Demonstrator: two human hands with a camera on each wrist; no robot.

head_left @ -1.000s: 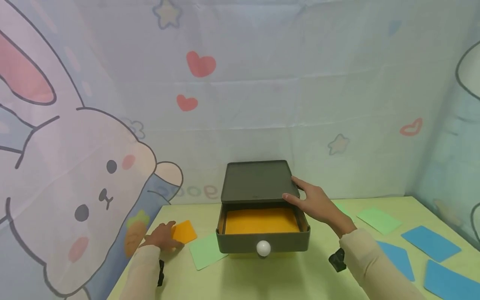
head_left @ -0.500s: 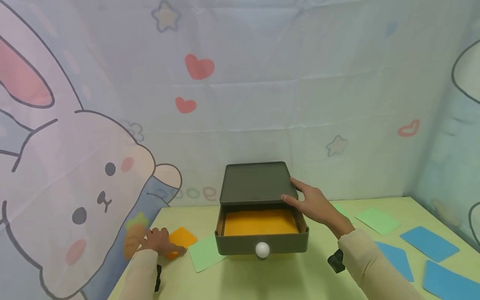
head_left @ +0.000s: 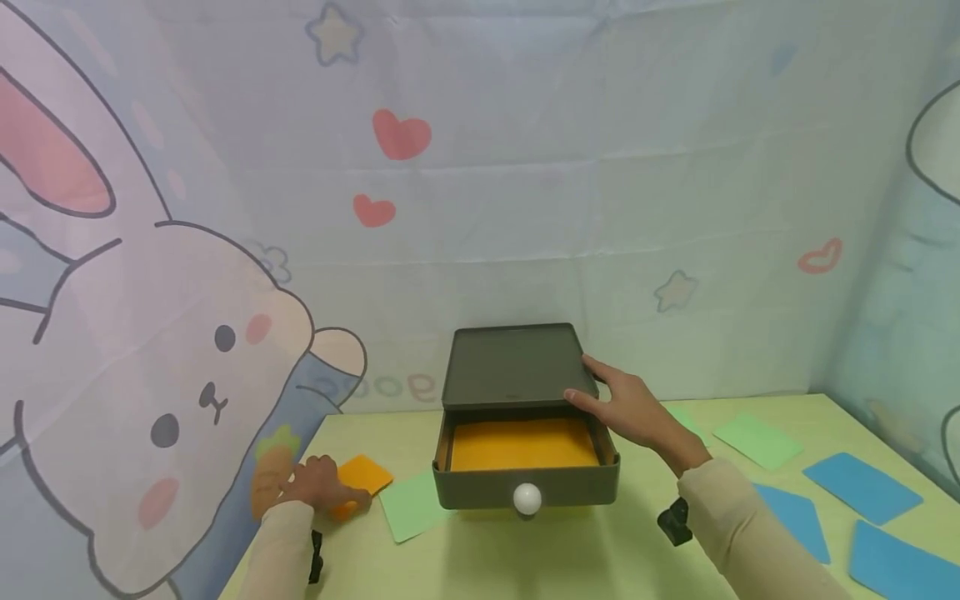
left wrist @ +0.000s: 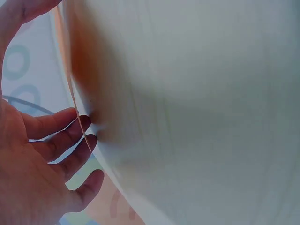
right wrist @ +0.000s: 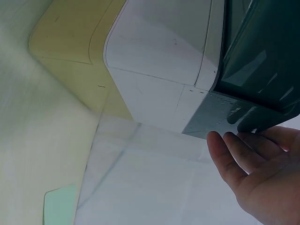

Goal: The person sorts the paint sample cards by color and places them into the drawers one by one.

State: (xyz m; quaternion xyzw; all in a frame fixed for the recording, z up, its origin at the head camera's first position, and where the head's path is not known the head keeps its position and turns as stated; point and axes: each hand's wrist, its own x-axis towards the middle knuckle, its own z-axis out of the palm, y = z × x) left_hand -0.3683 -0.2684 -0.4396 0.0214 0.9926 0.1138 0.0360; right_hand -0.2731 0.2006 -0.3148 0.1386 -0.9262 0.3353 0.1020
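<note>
At the left of the table, my left hand (head_left: 318,483) pinches an orange card (head_left: 362,475) by its edges, between thumb and fingers. In the left wrist view that card (left wrist: 70,79) shows nearly edge-on, fingertips (left wrist: 91,139) at its border, tilted against the pale tabletop. A dark grey drawer unit (head_left: 517,362) stands in the middle, its top drawer (head_left: 480,488) pulled out by a white round knob (head_left: 527,498). Inside lies orange card (head_left: 525,443). My right hand (head_left: 630,408) rests on the unit's right side, extended fingers against its side wall, thumb on the top.
Beneath the grey tier are a white tier (right wrist: 154,89) and a yellow tier (right wrist: 70,56). One green card (head_left: 412,508) lies left of the unit, another green card (head_left: 759,442) to the right. Several blue cards (head_left: 862,486) lie further right. A printed cloth (head_left: 487,250) hangs behind.
My left hand has shifted over the orange card, its thumb coming to the near edge, and the card has turned slightly toward me. My right hand and the drawer have stayed put.
</note>
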